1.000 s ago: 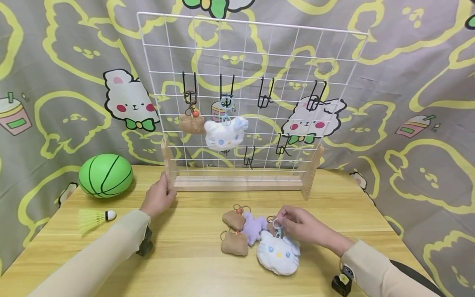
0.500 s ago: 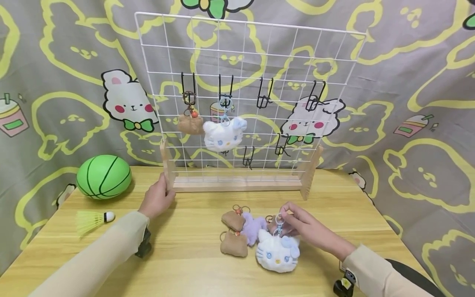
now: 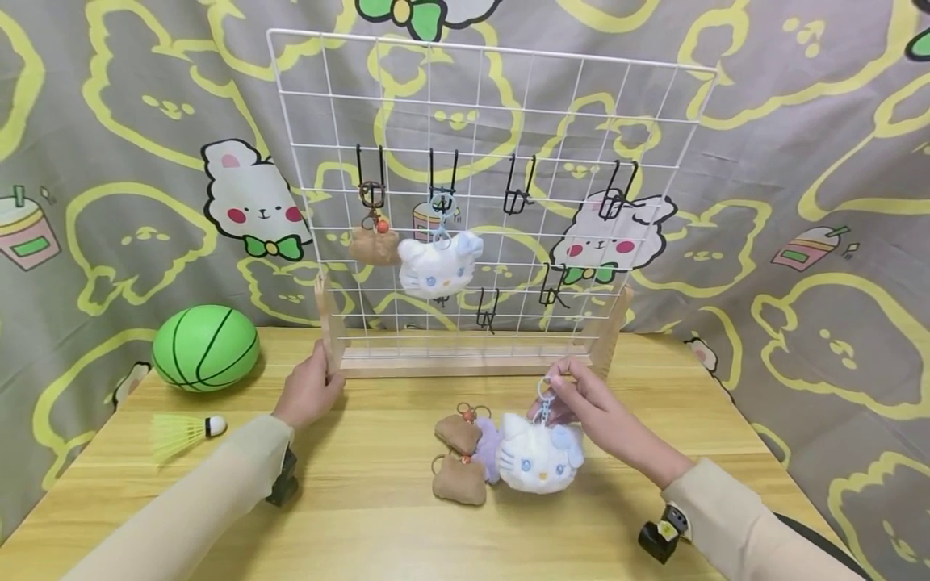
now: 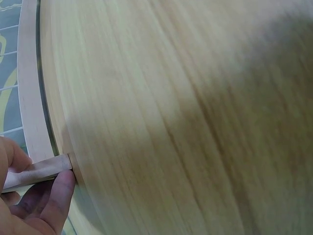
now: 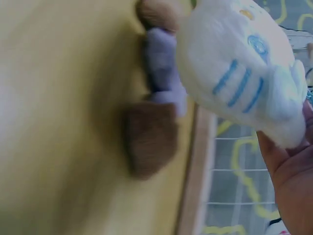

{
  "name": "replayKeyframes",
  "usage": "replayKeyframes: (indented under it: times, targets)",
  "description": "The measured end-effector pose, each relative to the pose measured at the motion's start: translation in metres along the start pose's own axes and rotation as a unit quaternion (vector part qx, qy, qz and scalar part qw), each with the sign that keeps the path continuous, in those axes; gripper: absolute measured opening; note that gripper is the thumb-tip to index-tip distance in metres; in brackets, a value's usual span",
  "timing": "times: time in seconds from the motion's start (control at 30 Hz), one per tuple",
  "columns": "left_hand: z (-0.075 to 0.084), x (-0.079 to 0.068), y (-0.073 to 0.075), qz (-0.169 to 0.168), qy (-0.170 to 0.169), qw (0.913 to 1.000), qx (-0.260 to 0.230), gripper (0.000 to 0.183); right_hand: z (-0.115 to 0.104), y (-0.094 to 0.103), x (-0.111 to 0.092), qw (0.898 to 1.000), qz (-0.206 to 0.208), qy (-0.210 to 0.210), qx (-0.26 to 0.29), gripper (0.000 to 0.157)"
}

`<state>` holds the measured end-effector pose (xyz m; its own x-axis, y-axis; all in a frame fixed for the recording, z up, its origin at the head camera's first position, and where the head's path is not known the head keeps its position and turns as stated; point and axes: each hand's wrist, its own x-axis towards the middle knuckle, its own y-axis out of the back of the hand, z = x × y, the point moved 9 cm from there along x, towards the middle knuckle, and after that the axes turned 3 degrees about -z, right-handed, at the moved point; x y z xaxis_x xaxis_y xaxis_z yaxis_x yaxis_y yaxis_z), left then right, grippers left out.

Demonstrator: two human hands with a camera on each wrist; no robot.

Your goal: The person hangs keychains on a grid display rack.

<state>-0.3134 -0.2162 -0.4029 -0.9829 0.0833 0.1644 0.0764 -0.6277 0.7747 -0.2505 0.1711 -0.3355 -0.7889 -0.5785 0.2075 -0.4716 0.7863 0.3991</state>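
My right hand (image 3: 597, 407) pinches the light-blue ring of a white cat-face plush keychain (image 3: 540, 464), which hangs over the table. In the right wrist view this plush (image 5: 234, 58) fills the upper right, above my palm (image 5: 296, 188). My left hand (image 3: 311, 387) grips the left wooden foot (image 3: 328, 327) of a white wire grid rack; the left wrist view has the foot's end (image 4: 49, 166) between thumb and fingers. Brown plush keychains (image 3: 459, 482) and a purple plush (image 3: 485, 452) lie beside the white one, partly hidden by it.
On the grid's black hooks (image 3: 518, 198) hang a brown plush keychain (image 3: 374, 244) and another white cat plush keychain (image 3: 438, 266); several other hooks bear nothing. A green ball (image 3: 206, 347) and a yellow shuttlecock (image 3: 185, 432) are at the table's left. A patterned curtain (image 3: 814, 186) stands behind.
My right hand has raised the white cat plush keychain off the table and moved it toward the rack. My left hand stays on the rack's foot.
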Motion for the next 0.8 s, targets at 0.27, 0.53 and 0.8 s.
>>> replayKeyframes:
  times: [0.27, 0.53, 0.8]
  targets:
    - [-0.001, 0.0, -0.002, -0.005, 0.004, 1.0, -0.005, 0.05, -0.053, 0.026, 0.029, 0.994, 0.069, 0.074, -0.035, 0.023]
    - [-0.001, -0.001, 0.0, -0.002, 0.003, 1.0, -0.003, 0.05, -0.101, 0.052, 0.063, 0.988, 0.113, 0.084, -0.06, 0.022]
    - [0.001, -0.001, 0.003, 0.003, -0.004, 1.0, 0.001, 0.048, -0.142, 0.071, 0.094, 0.979, 0.152, 0.124, -0.054, 0.018]
